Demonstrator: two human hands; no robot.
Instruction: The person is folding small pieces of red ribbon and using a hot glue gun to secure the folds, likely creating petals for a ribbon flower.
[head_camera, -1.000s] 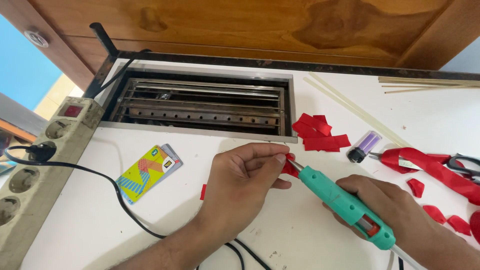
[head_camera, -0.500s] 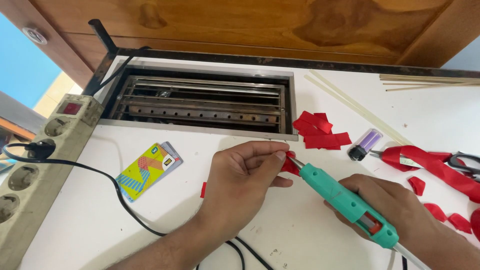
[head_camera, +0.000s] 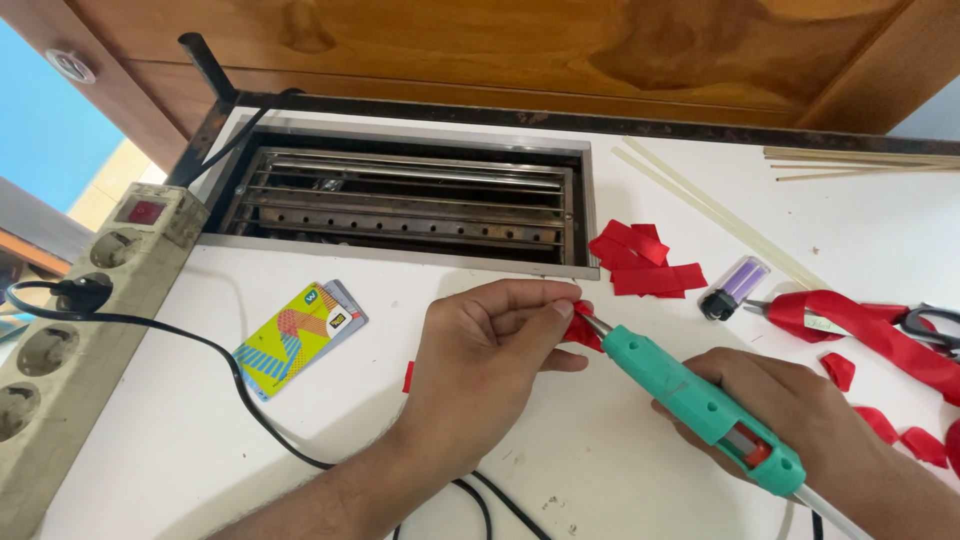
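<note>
On a white tabletop (head_camera: 300, 470), just below a recessed metal grille (head_camera: 400, 200), two bare hands work a small craft job. At about four o'clock from the scene's centre, the right hand (head_camera: 790, 410) is wrapped closed around the body of a teal glue gun (head_camera: 700, 405), a rigid, light-looking plastic tool best held along its barrel, well back from the metal nozzle, which is likely hot. Its tip points toward ten o'clock and meets a small red ribbon piece (head_camera: 580, 325) at the centre. That scrap looks thin, soft and almost weightless, easily crushed or dropped, so a light pinch at its edge, clear of the nozzle, suits it; the left hand (head_camera: 480, 365) does just that, thumb and fingertips pressed together on it from the nine o'clock side.

Around them, largest to smallest: a beige power strip (head_camera: 70, 340) at nine o'clock, a long red ribbon (head_camera: 880, 335) at three o'clock, a colourful card (head_camera: 290, 335) left of the left hand, cut red ribbon strips (head_camera: 645, 265) at one o'clock, and a purple lighter (head_camera: 735, 288) beside them.
</note>
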